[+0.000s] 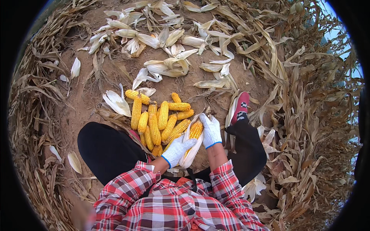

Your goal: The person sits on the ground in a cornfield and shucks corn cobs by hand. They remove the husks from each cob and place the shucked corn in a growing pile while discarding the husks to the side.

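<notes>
Between my two white-gloved hands is an ear of corn (pixel 195 131), its yellow kernels showing where the pale husk (pixel 186 158) is parted. My left hand (pixel 178 149) is closed on the husk at the ear's lower left side. Around the upper right end, my right hand (pixel 211 130) grips the ear and its husk; some of its fingers are hidden behind them. Just left of my hands lies a heap of bare yellow corn cobs (pixel 154 125) on the soil, between my legs.
Dry peeled husks (pixel 167 67) lie scattered on the brown soil (pixel 83 90) beyond the heap. Dry corn stalks (pixel 308 127) crowd the right side, and more stalks (pixel 36 104) line the left. My red shoe (pixel 241 104) rests right of the heap.
</notes>
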`<state>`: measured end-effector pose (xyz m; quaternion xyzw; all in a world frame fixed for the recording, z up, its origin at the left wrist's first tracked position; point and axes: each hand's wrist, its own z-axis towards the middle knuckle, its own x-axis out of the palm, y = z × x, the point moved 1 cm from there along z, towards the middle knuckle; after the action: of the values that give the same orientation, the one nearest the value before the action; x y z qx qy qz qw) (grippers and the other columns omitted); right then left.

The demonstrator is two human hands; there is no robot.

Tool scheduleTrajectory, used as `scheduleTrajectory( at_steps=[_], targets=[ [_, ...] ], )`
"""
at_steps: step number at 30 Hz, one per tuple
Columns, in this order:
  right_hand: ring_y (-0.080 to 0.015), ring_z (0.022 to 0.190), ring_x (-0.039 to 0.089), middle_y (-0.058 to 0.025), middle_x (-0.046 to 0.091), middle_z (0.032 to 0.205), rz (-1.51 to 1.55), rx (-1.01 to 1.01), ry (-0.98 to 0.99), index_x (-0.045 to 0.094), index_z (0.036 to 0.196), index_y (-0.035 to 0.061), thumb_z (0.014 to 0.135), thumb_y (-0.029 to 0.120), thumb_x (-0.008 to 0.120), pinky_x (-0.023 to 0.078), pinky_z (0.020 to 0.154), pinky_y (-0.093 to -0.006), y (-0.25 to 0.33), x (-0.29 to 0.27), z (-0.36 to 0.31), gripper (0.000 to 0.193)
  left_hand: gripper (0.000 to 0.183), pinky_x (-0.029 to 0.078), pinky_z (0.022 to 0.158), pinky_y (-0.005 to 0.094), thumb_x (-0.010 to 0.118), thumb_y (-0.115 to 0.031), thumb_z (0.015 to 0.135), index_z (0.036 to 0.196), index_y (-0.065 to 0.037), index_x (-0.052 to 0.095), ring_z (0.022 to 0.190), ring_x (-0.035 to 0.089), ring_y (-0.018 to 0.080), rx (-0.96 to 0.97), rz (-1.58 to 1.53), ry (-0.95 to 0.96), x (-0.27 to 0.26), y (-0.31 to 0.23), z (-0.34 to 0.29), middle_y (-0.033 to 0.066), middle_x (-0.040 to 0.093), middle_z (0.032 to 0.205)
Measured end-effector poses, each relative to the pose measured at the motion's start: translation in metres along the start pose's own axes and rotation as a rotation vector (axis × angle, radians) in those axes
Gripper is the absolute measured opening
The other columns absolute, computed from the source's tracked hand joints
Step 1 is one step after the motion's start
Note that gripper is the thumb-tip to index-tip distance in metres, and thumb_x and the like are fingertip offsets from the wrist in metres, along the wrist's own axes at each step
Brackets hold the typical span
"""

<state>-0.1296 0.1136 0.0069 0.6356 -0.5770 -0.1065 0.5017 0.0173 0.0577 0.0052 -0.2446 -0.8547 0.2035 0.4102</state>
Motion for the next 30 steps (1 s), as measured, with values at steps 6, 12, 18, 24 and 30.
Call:
scheduleTrajectory(
  at_steps=[6, 12, 18, 24, 30],
  targets=[
    [-0.0257, 0.077, 0.065, -0.0127, 0.063, 0.09, 0.172, 0.138, -0.127, 0.056, 0.102, -0.0009, 0.095, 0.013, 0.057, 0.056, 0.069, -0.0381, -0.012, -0.012, 0.01, 0.015, 0.05, 0.05, 0.088, 0.0283, 0.066, -0.02, 0.091, 0.132, 0.003, 0.047, 0.101, 0.061, 0.0156, 0.079, -0.044, 0.103, 0.002, -0.005, -0.001, 0.0094, 0.061, 0.117],
    [-0.0305, 0.079, 0.065, -0.0158, 0.064, 0.094, 0.444, 0.202, -0.3, 0.056, 0.102, -0.0016, 0.097, 0.025, 0.053, 0.056, 0.072, -0.0442, -0.036, -0.03, 0.021, 0.027, 0.065, 0.047, 0.095, 0.0322, 0.071, -0.026, 0.087, 0.136, 0.005, 0.041, 0.11, 0.058, 0.0203, 0.274, 0.284, -0.128, 0.008, -0.013, 0.002, 0.014, 0.058, 0.124],
    [-0.0239, 0.075, 0.059, -0.0096, 0.058, 0.086, 0.516, -0.059, -0.404, 0.056, 0.095, 0.0046, 0.098, 0.03, 0.051, 0.053, 0.07, -0.0397, -0.039, -0.03, 0.028, 0.026, 0.079, 0.045, 0.098, 0.0337, 0.077, -0.037, 0.08, 0.136, 0.006, 0.04, 0.117, 0.055, 0.0285, 0.36, 0.922, -0.361, 0.011, -0.019, 0.013, 0.0184, 0.055, 0.127],
    [-0.0144, 0.054, 0.041, -0.0024, 0.044, 0.069, 0.594, 0.158, -0.241, 0.049, 0.082, 0.0074, 0.097, 0.039, 0.053, 0.039, 0.048, -0.0273, 0.003, 0.032, 0.002, 0.035, 0.045, 0.049, 0.089, 0.0307, 0.063, -0.038, 0.092, 0.125, -0.007, 0.057, 0.104, 0.06, 0.0177, 0.031, -0.431, -0.086, -0.011, -0.002, 0.026, 0.0079, 0.063, 0.115],
    [-0.0113, 0.048, 0.037, -0.0002, 0.044, 0.067, 0.323, 0.044, -0.396, 0.048, 0.084, 0.0094, 0.096, 0.041, 0.055, 0.032, 0.04, -0.0247, 0.02, 0.032, -0.008, 0.034, 0.042, 0.052, 0.078, 0.0309, 0.069, -0.023, 0.089, 0.123, -0.004, 0.053, 0.088, 0.062, 0.016, 0.135, 0.018, -0.239, 0.01, -0.035, 0.01, 0.0066, 0.063, 0.103]
  ],
)
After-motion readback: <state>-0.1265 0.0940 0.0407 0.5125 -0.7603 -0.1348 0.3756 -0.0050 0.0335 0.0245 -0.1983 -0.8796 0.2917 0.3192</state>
